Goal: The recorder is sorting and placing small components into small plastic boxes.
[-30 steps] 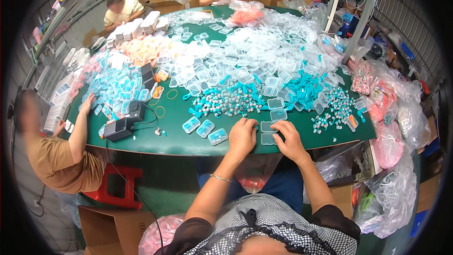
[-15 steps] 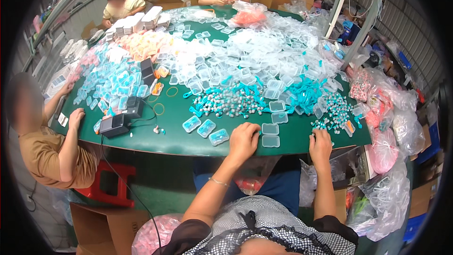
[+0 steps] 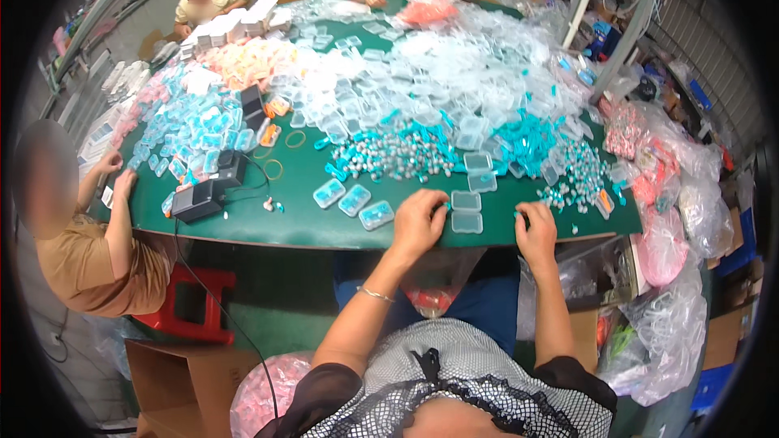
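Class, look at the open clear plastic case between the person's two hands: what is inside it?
The open clear case looks empty: green table shows through both halves. The left hand covers its left edge, so anything there is hidden.

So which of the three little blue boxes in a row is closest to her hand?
The right-hand box, nearest the left hand. The middle one and the far-left one lie farther away.

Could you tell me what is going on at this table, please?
A person sits at a green table heaped with small clear plastic cases and teal earplugs. The left hand rests beside an open clear case; the right hand picks at loose earplugs. Three closed filled cases lie to the left.
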`<state>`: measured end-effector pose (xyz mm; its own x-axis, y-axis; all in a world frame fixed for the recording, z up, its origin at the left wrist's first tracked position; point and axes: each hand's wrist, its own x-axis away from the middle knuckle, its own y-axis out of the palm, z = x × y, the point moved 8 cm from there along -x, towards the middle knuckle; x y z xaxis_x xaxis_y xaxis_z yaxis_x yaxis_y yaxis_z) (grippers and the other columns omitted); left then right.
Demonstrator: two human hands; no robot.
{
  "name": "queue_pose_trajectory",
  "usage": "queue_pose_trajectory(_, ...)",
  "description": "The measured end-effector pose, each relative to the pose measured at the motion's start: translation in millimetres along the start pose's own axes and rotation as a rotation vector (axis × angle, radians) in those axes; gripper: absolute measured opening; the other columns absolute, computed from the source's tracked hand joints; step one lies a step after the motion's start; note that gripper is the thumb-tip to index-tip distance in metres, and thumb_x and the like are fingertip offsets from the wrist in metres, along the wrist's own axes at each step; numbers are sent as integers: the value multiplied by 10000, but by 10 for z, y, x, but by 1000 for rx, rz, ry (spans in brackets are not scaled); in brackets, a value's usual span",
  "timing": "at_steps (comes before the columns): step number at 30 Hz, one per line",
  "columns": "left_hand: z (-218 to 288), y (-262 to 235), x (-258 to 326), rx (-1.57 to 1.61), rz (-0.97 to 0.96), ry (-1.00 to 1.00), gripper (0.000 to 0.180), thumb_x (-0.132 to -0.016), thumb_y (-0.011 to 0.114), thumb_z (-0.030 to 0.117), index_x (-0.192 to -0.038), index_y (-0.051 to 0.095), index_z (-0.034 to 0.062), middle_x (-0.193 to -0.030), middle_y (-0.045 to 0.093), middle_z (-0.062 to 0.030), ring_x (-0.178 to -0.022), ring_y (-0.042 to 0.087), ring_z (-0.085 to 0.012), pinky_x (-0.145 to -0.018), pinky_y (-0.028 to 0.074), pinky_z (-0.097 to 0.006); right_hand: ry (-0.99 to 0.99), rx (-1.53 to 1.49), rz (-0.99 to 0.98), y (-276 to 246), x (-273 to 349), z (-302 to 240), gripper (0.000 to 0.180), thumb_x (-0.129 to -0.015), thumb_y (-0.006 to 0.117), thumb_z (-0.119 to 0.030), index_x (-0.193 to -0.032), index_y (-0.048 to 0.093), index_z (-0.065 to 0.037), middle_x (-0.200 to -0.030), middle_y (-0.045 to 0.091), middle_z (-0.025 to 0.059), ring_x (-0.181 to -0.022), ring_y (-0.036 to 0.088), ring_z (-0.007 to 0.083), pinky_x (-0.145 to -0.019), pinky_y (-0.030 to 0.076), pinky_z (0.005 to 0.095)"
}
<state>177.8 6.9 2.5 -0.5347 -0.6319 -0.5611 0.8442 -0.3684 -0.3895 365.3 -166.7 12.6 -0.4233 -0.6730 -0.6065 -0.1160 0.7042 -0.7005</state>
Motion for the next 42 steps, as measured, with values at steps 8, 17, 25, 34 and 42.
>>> queue_pose_trajectory(8,129,-6,49,65,-126,-47,158,-799,726,17,-953,692,22,-863,657,-83,-651,580,-155,-607,491,-295,30,-336,-56,94,-171,-315,132,-814,676,5,-941,685,-29,-916,647,95,-814,639,236,-725,502,337)
queue_pose_trajectory(17,263,134,117,-147,-188,-23,120,-783,723,138,-895,706,100,-966,629,-68,-956,590,-288,-791,437,-425,9,-361,-251,399,-113,-678,96,-810,702,-96,-905,689,-89,-854,643,26,-834,623,220,-797,430,389)
queue_pose_trajectory(25,285,138,114,-291,-199,8,157,-797,715,203,-916,710,101,-960,620,-63,-929,574,-280,-769,411,-424,-158,-124,-198,380,-158,-821,82,-833,694,-160,-907,691,-125,-885,634,22,-884,594,227,-825,379,401)
queue_pose_trajectory(34,346,95,26,-328,-277,73,459,-757,770,252,-1163,639,82,-1008,597,-94,-936,563,-297,-772,429,-416,-227,-81,-127,480,-794,-666,115,-817,703,-145,-928,703,-117,-979,641,27,-961,590,247,-835,410,424)
queue_pose_trajectory(42,281,36,131,-261,-281,55,479,-731,805,244,-1146,646,64,-1000,584,-110,-940,553,-308,-798,443,-422,-357,404,-256,990,-1087,-826,143,-708,745,-139,-837,723,-80,-1104,614,62,-1127,525,271,-978,322,547)
